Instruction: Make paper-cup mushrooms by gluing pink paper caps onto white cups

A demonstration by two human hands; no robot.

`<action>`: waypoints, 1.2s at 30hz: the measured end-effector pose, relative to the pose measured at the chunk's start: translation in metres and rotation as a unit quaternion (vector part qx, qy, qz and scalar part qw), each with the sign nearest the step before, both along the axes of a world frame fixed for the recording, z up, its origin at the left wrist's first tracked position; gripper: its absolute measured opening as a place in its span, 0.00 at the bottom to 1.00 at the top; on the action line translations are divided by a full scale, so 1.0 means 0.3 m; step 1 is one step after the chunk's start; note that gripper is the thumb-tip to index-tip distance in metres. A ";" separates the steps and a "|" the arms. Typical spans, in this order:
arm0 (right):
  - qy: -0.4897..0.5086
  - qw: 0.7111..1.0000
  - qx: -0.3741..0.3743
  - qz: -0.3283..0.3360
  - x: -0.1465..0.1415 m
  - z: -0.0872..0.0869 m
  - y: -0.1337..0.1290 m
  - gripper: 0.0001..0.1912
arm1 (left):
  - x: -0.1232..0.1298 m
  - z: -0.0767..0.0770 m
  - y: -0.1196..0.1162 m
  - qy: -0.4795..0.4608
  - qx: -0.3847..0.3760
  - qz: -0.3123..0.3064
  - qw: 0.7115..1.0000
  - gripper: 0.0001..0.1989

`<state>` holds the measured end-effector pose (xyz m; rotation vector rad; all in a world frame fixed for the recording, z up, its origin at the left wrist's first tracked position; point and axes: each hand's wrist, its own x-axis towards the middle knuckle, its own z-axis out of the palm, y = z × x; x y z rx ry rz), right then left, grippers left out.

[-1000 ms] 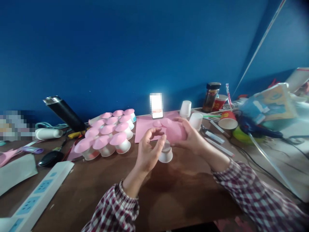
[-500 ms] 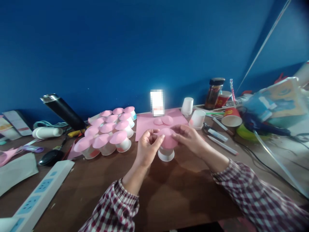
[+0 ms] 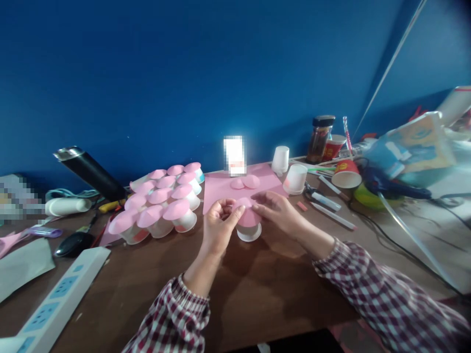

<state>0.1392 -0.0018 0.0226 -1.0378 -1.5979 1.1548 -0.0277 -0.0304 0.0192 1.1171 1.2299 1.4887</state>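
Note:
A shallow pink paper cone [image 3: 246, 215] sits over an upturned white paper cup [image 3: 249, 232] in front of me. My left hand [image 3: 221, 223] pinches the cone's left side between thumb and fingers. On its right side my right hand [image 3: 274, 211] grips it the same way. Behind my hands, two more pink cones [image 3: 250, 182] lie on a pink paper sheet [image 3: 217, 186]. To the left stand several upturned cups topped with pink cones [image 3: 151, 215], grouped in rows. Two bare white cups [image 3: 295, 179] are upside down to the right of the sheet.
A white power strip [image 3: 62, 294], a black mouse [image 3: 74, 243] and a black flask [image 3: 91, 171] are on the left. At right lie glue sticks [image 3: 333, 215], scissors [image 3: 311, 190], a red paper cup [image 3: 346, 172], a dark jar [image 3: 320, 139] and a blue glue gun [image 3: 393, 186] with its cable.
The whole scene has shifted slightly left as the camera turned. Both hands keep their hold on the pink cone over the cup, with little visible movement.

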 end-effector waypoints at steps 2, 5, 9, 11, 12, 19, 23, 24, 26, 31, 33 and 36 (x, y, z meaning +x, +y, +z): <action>0.006 1.000 0.001 0.001 0.000 0.005 -0.001 0.23 | 0.005 -0.001 0.000 -0.030 -0.009 -0.008 0.999 0.21; 0.011 1.000 -0.007 -0.002 0.005 0.009 0.000 0.23 | 0.009 -0.004 0.002 -0.036 -0.011 -0.009 0.999 0.21; 0.009 1.000 -0.003 -0.005 0.010 0.003 0.006 0.24 | 0.007 -0.011 0.004 -0.024 -0.010 -0.005 1.000 0.22; 0.011 1.000 0.009 -0.001 0.010 -0.001 0.008 0.23 | 0.006 -0.015 0.005 -0.024 -0.013 -0.008 1.000 0.22; 0.012 1.000 0.012 0.001 0.009 -0.002 0.009 0.23 | 0.005 -0.016 0.004 -0.022 -0.015 -0.010 1.000 0.22; -0.021 1.000 0.017 0.009 0.015 -0.013 0.009 0.22 | 0.010 -0.016 0.000 0.020 -0.023 -0.006 1.000 0.21; -0.036 0.999 0.017 0.001 0.021 -0.024 0.017 0.21 | 0.013 -0.018 -0.001 0.044 -0.030 -0.009 0.999 0.21; -0.039 0.999 0.015 0.001 0.022 -0.026 0.018 0.21 | 0.013 -0.020 0.000 0.047 -0.031 -0.011 0.998 0.21; -0.042 0.999 0.012 0.001 0.022 -0.027 0.019 0.21 | 0.012 -0.028 0.003 0.053 -0.029 -0.013 0.998 0.21; -0.045 0.999 0.013 -0.006 0.019 -0.027 0.015 0.20 | 0.008 -0.054 0.015 0.066 -0.025 -0.016 0.997 0.21; -0.048 0.999 0.016 -0.010 0.018 -0.026 0.015 0.20 | 0.007 -0.061 0.016 0.062 -0.026 -0.019 0.998 0.21; -0.047 0.999 0.020 -0.013 0.017 -0.027 0.015 0.20 | 0.009 -0.063 0.014 0.058 -0.028 -0.022 0.998 0.21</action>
